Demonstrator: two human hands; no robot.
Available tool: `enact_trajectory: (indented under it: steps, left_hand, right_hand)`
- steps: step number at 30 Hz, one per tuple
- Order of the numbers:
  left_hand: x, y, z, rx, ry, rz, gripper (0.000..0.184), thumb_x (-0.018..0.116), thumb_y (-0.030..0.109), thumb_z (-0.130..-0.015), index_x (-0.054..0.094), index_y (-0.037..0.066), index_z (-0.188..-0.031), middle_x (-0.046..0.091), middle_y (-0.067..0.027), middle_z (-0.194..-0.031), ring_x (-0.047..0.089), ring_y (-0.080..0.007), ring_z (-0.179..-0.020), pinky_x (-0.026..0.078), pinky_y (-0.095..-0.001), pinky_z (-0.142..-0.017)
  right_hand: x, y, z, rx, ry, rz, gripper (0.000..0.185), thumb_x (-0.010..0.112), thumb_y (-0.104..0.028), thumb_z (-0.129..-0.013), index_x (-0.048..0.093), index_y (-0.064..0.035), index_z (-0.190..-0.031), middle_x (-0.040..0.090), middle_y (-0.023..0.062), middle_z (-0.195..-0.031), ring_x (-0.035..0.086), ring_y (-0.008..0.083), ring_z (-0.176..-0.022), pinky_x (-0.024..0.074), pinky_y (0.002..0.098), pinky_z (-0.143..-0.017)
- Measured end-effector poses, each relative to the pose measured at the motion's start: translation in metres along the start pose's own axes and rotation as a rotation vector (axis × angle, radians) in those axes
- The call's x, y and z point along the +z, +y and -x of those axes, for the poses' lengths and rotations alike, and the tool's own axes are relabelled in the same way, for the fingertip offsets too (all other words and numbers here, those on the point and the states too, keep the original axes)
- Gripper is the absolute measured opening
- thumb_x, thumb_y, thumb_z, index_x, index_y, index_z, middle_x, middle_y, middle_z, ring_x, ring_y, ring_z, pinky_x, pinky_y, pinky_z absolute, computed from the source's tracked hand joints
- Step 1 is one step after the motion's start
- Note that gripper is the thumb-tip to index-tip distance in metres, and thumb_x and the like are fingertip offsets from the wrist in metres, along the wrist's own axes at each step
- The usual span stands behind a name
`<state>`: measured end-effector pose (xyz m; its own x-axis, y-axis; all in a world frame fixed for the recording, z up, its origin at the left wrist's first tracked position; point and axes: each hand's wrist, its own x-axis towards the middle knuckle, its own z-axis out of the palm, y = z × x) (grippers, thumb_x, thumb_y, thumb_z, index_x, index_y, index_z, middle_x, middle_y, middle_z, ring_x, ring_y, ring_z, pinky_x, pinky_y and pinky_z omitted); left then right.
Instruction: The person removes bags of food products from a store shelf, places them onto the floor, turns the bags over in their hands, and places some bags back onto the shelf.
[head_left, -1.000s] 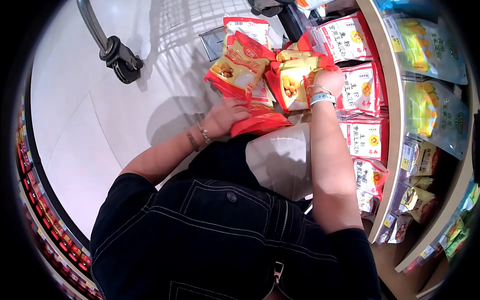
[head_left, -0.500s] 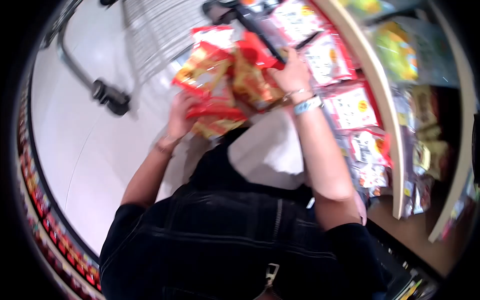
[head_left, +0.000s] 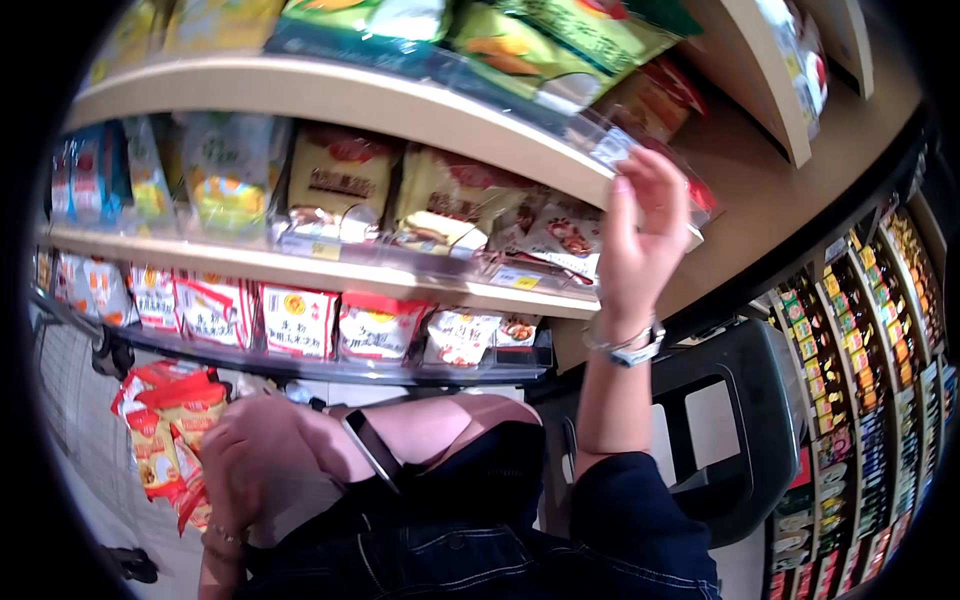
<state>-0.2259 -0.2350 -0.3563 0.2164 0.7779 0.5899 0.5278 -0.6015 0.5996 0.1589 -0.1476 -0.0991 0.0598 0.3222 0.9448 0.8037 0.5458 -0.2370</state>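
Note:
My right hand (head_left: 648,225) is raised at the shelf corner, fingers curved and apart, nothing visible between them. Its fingertips are by a price tag (head_left: 612,148) on the upper shelf edge. A red package (head_left: 700,196) shows just behind that hand. Low on the left, my left hand (head_left: 228,475) is at the right side of several red-and-yellow food bags (head_left: 170,430) above the pale floor. It appears closed on their edge, though its fingers are blurred and partly hidden. A bent bare limb with a black band (head_left: 370,450) lies beside it.
Green bags (head_left: 560,50) fill the upper shelf. Beige bags (head_left: 340,185) line the middle one, and white-and-red bags (head_left: 298,320) the lowest. A wire cart (head_left: 75,400) stands left. A dark plastic frame with openings (head_left: 735,400) is at right, before shelves of jars (head_left: 860,340).
The view has turned toward the shelves. My right hand has left the bags and a dark object near them and risen to the upper shelf edge. The red-and-yellow bags stay by my left hand.

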Motion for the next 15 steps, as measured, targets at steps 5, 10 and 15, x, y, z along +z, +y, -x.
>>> enact_trajectory:
  steps: [5, 10, 15]
  left_hand:
    - [0.077, 0.020, -0.094, 0.017, -0.321, -0.005, 0.030, 0.060, 0.013, -0.069, 0.057, 0.005, -0.097, 0.056, -0.0142, -0.096, 0.053, -0.0334, -0.092, 0.042, -0.0414, -0.079]
    - [0.125, -0.033, -0.093, -0.318, -0.633, 0.038, 0.026, 0.060, 0.014, -0.071, 0.057, 0.005, -0.095, 0.057, -0.0141, -0.089, 0.056, -0.0300, -0.084, 0.044, -0.0367, -0.076]
    - [0.129, -0.046, -0.083, -0.411, -0.522, 0.090, 0.018, 0.056, 0.007, -0.073, 0.059, 0.000, -0.089, 0.057, -0.0100, -0.068, 0.056, -0.0196, -0.061, 0.045, -0.0279, -0.060]
  right_hand:
    - [-0.098, 0.087, -0.072, 0.030, 0.178, 0.316, 0.027, 0.045, 0.005, -0.076, 0.058, -0.0025, -0.099, 0.060, 0.0063, -0.079, 0.057, 0.0116, -0.071, 0.0468, 0.0247, -0.066]
    - [-0.163, 0.186, -0.138, 0.342, -0.498, 0.426, 0.035, 0.062, -0.004, -0.072, 0.058, -0.0050, -0.107, 0.063, 0.0069, -0.080, 0.058, 0.0132, -0.073, 0.0472, 0.0269, -0.067]
    - [-0.154, 0.204, -0.166, 0.663, -1.176, 0.617, 0.064, 0.076, -0.025, -0.064, 0.051, -0.0149, -0.122, 0.055, 0.0104, -0.118, 0.053, 0.0209, -0.102, 0.0426, 0.0320, -0.086]
